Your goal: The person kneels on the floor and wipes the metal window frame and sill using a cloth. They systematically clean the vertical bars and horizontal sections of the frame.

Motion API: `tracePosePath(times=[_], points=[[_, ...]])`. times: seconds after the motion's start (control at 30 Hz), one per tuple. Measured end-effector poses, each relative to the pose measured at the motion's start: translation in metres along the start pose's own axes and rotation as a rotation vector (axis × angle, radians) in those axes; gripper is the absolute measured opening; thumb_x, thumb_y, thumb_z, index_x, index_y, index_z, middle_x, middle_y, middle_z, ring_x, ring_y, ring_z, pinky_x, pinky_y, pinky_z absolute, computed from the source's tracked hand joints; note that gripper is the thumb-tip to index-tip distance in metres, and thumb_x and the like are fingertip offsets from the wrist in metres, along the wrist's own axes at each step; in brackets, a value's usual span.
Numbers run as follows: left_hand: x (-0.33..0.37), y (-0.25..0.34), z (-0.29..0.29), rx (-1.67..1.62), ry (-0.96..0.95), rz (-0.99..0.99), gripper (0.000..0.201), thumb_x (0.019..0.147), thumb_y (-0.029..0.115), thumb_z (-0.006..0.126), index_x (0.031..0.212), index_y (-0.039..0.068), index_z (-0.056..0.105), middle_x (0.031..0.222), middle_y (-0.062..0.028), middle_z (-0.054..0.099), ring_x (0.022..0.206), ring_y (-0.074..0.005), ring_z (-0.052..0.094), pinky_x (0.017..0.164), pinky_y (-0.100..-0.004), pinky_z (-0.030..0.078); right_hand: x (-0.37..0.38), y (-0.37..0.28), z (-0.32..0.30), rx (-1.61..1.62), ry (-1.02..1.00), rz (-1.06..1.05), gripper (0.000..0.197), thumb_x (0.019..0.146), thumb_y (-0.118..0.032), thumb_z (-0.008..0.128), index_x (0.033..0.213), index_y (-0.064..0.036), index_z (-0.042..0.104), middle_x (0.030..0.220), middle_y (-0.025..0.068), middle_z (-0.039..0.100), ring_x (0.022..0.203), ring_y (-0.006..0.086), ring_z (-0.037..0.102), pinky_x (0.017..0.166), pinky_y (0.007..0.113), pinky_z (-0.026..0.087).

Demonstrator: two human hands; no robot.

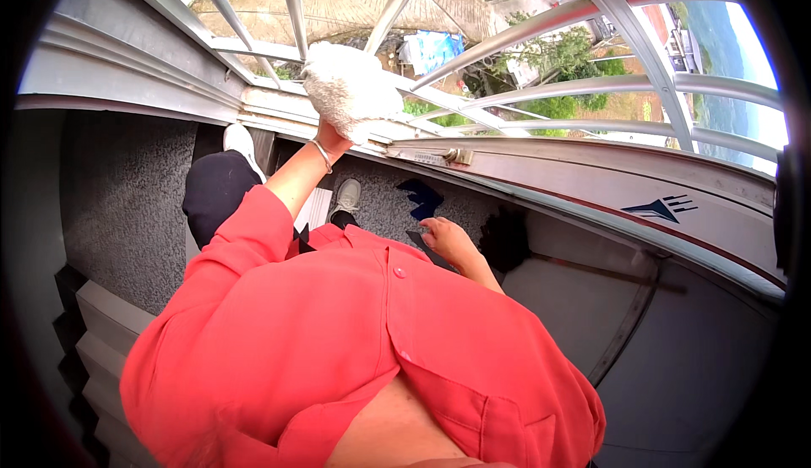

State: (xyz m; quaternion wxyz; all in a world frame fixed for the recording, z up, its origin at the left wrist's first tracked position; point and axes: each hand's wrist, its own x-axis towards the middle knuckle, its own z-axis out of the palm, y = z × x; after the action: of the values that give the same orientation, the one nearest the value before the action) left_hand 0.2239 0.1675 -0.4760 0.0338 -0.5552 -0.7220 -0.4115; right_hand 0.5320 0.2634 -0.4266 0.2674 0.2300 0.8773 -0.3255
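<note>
Left hand up at 11 o'clock, fingers buried in the white cloth; cannot tell whether clamped on it or slipped inside as in a mitt. Right hand lower, at 4 o'clock just off the middle of the view, fingers loosely curled near a dark flat thing; cannot tell whether gripping it.

Cloth thick and fluffy, heaped over the hand at the window frame, just beside the bars. By its look, light if dry, heavier if wet; soft, limp, hardly fragile, more likely to drag on metal than to slip. Best held by the bunched middle with the palm spread behind, loose edges gathered in, away from bar ends and corners.

Farther out, a bracelet on the left wrist, and a red shirt filling 5 through 8 o'clock. At 1 o'clock, a small latch; from 11 round to 2, pale metal bars, with a blue sheet far below outside. Toward 10, 2 pale shoes; between 3 and 4, a dark brush; at 8, steps.
</note>
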Motion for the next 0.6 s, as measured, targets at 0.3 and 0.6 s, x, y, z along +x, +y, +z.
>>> tracePosePath(times=[0.3, 0.6], points=[[0.196, 0.102, -0.015, -0.204, 0.295, 0.189, 0.035, 0.081, 0.026, 0.064, 0.113, 0.012, 0.057, 0.109, -0.0046, 0.059, 0.101, -0.0231, 0.055, 0.087, -0.0363, 0.043, -0.001, 0.001, 0.009, 0.01, 0.031, -0.011, 0.029, 0.08, -0.016, 0.054, 0.106, -0.0046, 0.058, 0.097, 0.0177, 0.059, 0.092, 0.0335, 0.058, 0.08, 0.04, 0.046], [0.137, 0.059, 0.044, -0.724, 0.064, -0.059, 0.027, 0.077, 0.016, 0.069, 0.102, 0.007, 0.061, 0.091, -0.0043, 0.063, 0.084, -0.0171, 0.059, 0.072, -0.0309, 0.048, -0.011, 0.015, 0.026, 0.044, -0.033, 0.067, 0.028, 0.08, -0.015, 0.054, 0.106, -0.0051, 0.058, 0.097, 0.0183, 0.059, 0.092, 0.0346, 0.057, 0.081, 0.041, 0.046]])
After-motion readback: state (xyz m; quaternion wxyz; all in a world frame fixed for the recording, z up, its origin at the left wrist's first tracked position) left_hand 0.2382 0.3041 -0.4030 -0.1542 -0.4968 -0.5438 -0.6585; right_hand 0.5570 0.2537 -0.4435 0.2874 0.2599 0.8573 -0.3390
